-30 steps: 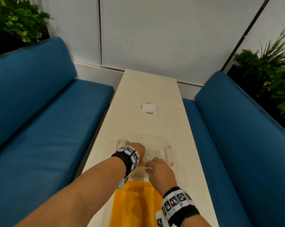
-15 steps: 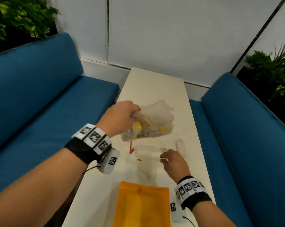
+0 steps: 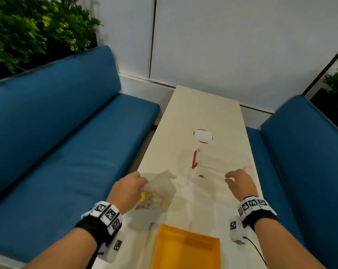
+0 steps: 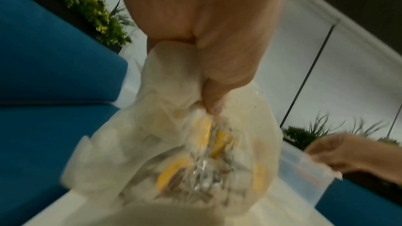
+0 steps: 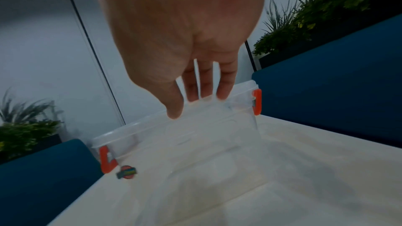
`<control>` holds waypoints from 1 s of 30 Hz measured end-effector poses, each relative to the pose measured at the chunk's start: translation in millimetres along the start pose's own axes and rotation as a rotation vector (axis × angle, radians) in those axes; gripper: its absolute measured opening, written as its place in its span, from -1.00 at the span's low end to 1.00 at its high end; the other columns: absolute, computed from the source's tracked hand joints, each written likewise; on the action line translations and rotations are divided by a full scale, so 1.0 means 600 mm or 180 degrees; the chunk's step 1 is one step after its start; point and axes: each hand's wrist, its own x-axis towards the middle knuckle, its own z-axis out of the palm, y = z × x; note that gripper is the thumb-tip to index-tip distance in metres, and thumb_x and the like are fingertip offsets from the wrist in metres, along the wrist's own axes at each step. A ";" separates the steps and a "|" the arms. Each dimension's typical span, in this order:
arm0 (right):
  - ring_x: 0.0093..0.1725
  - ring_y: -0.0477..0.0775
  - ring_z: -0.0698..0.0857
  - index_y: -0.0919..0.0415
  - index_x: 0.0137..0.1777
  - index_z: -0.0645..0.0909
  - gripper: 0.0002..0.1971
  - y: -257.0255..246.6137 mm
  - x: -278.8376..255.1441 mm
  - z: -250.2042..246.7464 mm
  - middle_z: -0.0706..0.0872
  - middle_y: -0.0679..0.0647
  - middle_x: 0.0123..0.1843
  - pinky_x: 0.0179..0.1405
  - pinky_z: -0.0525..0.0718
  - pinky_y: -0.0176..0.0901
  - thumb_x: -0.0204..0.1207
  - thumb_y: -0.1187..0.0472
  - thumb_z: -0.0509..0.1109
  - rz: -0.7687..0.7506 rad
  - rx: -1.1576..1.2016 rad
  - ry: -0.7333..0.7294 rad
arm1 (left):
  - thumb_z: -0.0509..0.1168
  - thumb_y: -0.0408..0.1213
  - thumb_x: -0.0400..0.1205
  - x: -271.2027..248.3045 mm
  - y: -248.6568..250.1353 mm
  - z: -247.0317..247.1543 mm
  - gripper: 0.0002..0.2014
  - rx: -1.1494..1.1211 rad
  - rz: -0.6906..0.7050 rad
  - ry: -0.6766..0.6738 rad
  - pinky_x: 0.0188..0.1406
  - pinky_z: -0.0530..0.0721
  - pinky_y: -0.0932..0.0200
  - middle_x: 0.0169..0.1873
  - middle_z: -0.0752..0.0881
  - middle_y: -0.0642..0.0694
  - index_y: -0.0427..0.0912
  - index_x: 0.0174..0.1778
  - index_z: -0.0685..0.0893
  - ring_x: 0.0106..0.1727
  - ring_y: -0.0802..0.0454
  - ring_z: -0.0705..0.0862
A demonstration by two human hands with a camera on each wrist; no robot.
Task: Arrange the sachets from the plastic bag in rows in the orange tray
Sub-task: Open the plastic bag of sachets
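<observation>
A clear plastic bag (image 3: 160, 191) with several yellow and pale sachets (image 4: 204, 133) hangs low over the table's left side, just beyond the orange tray (image 3: 185, 251). My left hand (image 3: 142, 186) grips the bag's bunched neck (image 4: 174, 68). The tray shows only its orange floor; its near end is cut off by the frame. My right hand (image 3: 229, 176) pinches the near rim of a clear container (image 5: 217, 135), thumb on one side and fingers (image 5: 224, 90) on the other.
The clear container (image 3: 212, 166) has red side latches (image 3: 194, 159) and a small sticker (image 5: 126, 172), and looks blurred. A round white cable port (image 3: 203, 136) lies farther up the narrow cream table (image 3: 207, 109). Blue benches (image 3: 67, 142) flank both sides.
My left hand lifted the bag out of the container, then brought it down to the left, close to the tray. My right hand stayed at the container's rim.
</observation>
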 end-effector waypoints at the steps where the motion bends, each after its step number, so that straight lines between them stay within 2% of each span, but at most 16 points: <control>1: 0.29 0.16 0.60 0.13 0.22 0.73 -0.77 -0.005 -0.003 -0.001 0.63 0.13 0.29 0.18 0.56 -0.06 0.59 0.17 0.44 0.0022 -0.0006 0.0113 | 0.29 -0.31 0.66 -0.001 -0.003 0.015 -0.68 -0.0043 0.0014 0.0009 -0.06 0.64 0.07 0.04 0.63 0.12 0.08 0.27 0.75 0.03 0.00 0.69; 3: 0.30 0.13 0.58 0.13 0.23 0.71 -0.73 -0.033 -0.017 -0.001 0.62 0.10 0.27 0.23 0.59 0.01 0.56 0.12 0.47 -0.0149 0.0106 0.0495 | 0.31 -0.37 0.64 -0.003 -0.008 0.041 -0.65 -0.0089 0.0093 0.0033 -0.09 0.64 0.08 0.04 0.64 0.08 0.05 0.28 0.76 0.04 0.00 0.68; 5: 0.15 0.06 0.65 0.14 0.19 0.72 -0.74 -0.085 -0.044 0.005 0.69 0.06 0.15 0.17 0.62 -0.07 0.55 0.07 0.49 -0.0386 0.0464 0.0487 | 0.37 -0.43 0.60 -0.006 -0.015 0.064 -0.64 -0.0122 0.0168 0.0097 -0.17 0.68 0.06 -0.02 0.65 0.07 0.02 0.25 0.79 -0.01 -0.01 0.67; 8: -0.01 0.00 0.73 0.09 0.16 0.70 -0.61 -0.165 -0.071 0.045 0.78 0.02 0.02 0.05 0.63 -0.16 0.50 -0.17 0.47 -0.0195 0.1020 -0.0476 | 0.42 -0.43 0.58 -0.014 -0.022 0.086 -0.63 -0.0187 0.0239 0.0240 -0.22 0.71 0.08 -0.05 0.64 0.10 0.04 0.25 0.79 -0.05 0.03 0.63; 10: 0.04 0.07 0.74 0.13 0.17 0.68 -0.38 -0.203 -0.071 0.083 0.78 0.05 0.05 0.13 0.71 0.01 0.42 -0.40 0.34 0.0138 0.1273 -0.0996 | 0.36 -0.37 0.64 -0.022 -0.024 0.087 -0.61 -0.0292 0.0358 0.0218 -0.05 0.69 0.14 0.05 0.59 0.16 0.09 0.34 0.72 0.06 0.11 0.57; 11: 0.03 0.12 0.74 0.21 0.19 0.68 -0.31 -0.216 -0.068 0.099 0.76 0.07 0.03 0.10 0.72 0.04 0.44 -0.42 0.28 0.0326 0.1416 -0.1181 | 0.33 -0.33 0.66 -0.029 -0.028 0.085 -0.61 -0.0362 0.0452 0.0204 0.03 0.67 0.18 0.09 0.56 0.19 0.12 0.37 0.69 0.11 0.16 0.54; 13: -0.05 0.17 0.70 0.35 0.21 0.65 -0.29 -0.241 -0.061 0.117 0.71 0.13 -0.04 -0.06 0.67 -0.02 0.57 -0.37 0.20 0.0719 0.1675 -0.1419 | 0.31 -0.27 0.68 -0.043 -0.037 0.079 -0.61 -0.0495 0.0610 0.0152 0.14 0.64 0.24 0.17 0.54 0.22 0.14 0.42 0.66 0.20 0.23 0.53; 14: -0.06 0.16 0.70 0.33 0.18 0.65 -0.33 -0.249 -0.057 0.125 0.73 0.13 -0.04 -0.09 0.64 -0.03 0.60 -0.34 0.19 0.0878 0.1858 -0.1474 | 0.32 -0.25 0.68 -0.051 -0.043 0.076 -0.60 -0.0553 0.0657 0.0132 0.19 0.63 0.26 0.21 0.55 0.22 0.14 0.44 0.65 0.24 0.24 0.53; 16: -0.06 0.16 0.75 0.28 0.08 0.66 -0.44 -0.260 -0.047 0.138 0.77 0.17 0.01 -0.11 0.67 -0.04 0.62 -0.28 0.24 0.1067 0.2117 -0.1481 | 0.33 -0.21 0.66 -0.064 -0.057 0.071 -0.59 -0.0730 0.0709 0.0135 0.29 0.59 0.29 0.29 0.56 0.22 0.15 0.44 0.65 0.32 0.27 0.53; 18: -0.09 0.16 0.77 0.34 0.04 0.63 -0.51 -0.264 -0.037 0.153 0.78 0.23 0.07 -0.18 0.70 -0.06 0.59 -0.17 0.34 0.1139 0.2197 -0.1414 | 0.32 -0.14 0.65 -0.073 -0.071 0.071 -0.60 -0.0880 0.0790 0.0192 0.36 0.58 0.28 0.32 0.57 0.24 0.16 0.42 0.67 0.35 0.33 0.52; 20: -0.04 0.16 0.77 0.28 0.16 0.54 -0.63 -0.266 -0.028 0.162 0.73 0.25 0.19 -0.26 0.71 -0.10 0.56 -0.01 0.43 0.1187 0.2348 -0.1320 | 0.30 -0.06 0.65 -0.078 -0.079 0.071 -0.63 -0.0949 0.0893 0.0234 0.38 0.60 0.22 0.32 0.58 0.28 0.18 0.39 0.69 0.36 0.37 0.51; 22: 0.06 0.19 0.75 0.19 0.39 0.52 -0.58 -0.269 -0.028 0.160 0.70 0.23 0.24 -0.21 0.75 -0.05 0.53 0.25 0.44 0.1127 0.2599 -0.1136 | 0.29 0.02 0.65 -0.079 -0.082 0.066 -0.65 -0.1074 0.0880 0.0409 0.41 0.60 0.12 0.35 0.58 0.29 0.19 0.36 0.70 0.41 0.36 0.51; 24: -0.01 0.17 0.76 0.19 0.41 0.56 -0.52 -0.275 -0.032 0.147 0.75 0.22 0.10 -0.14 0.77 0.01 0.49 0.46 0.38 0.0878 0.2799 -0.0924 | 0.31 0.05 0.65 -0.071 -0.084 0.058 -0.61 -0.1243 0.0592 0.0887 0.51 0.52 0.05 0.46 0.52 0.24 0.17 0.41 0.67 0.51 0.28 0.46; 26: -0.10 0.12 0.75 0.13 0.34 0.60 -0.49 -0.278 -0.041 0.127 0.75 0.19 -0.06 -0.15 0.72 -0.01 0.46 0.58 0.32 0.0606 0.3036 -0.0807 | 0.38 0.04 0.63 -0.054 -0.088 0.044 -0.46 -0.1348 -0.0116 0.1229 0.59 0.39 0.06 0.59 0.38 0.15 0.15 0.57 0.52 0.62 0.19 0.35; 28: -0.11 0.11 0.75 0.08 0.29 0.64 -0.43 -0.278 -0.051 0.105 0.76 0.19 -0.12 -0.16 0.70 -0.01 0.40 0.64 0.32 0.0485 0.3330 -0.0774 | 0.45 -0.02 0.63 -0.036 -0.096 0.024 -0.33 -0.1665 -0.0924 0.0849 0.57 0.37 0.09 0.62 0.32 0.08 0.11 0.66 0.39 0.64 0.12 0.32; 30: -0.13 0.08 0.76 0.06 0.23 0.71 -0.48 -0.276 -0.064 0.080 0.75 0.16 -0.16 -0.17 0.72 -0.01 0.40 0.61 0.38 0.0379 0.3498 -0.0758 | 0.48 -0.12 0.63 -0.019 -0.105 0.010 -0.52 -0.2062 -0.1154 0.0400 0.35 0.55 0.17 0.38 0.62 0.08 0.06 0.48 0.59 0.46 0.07 0.60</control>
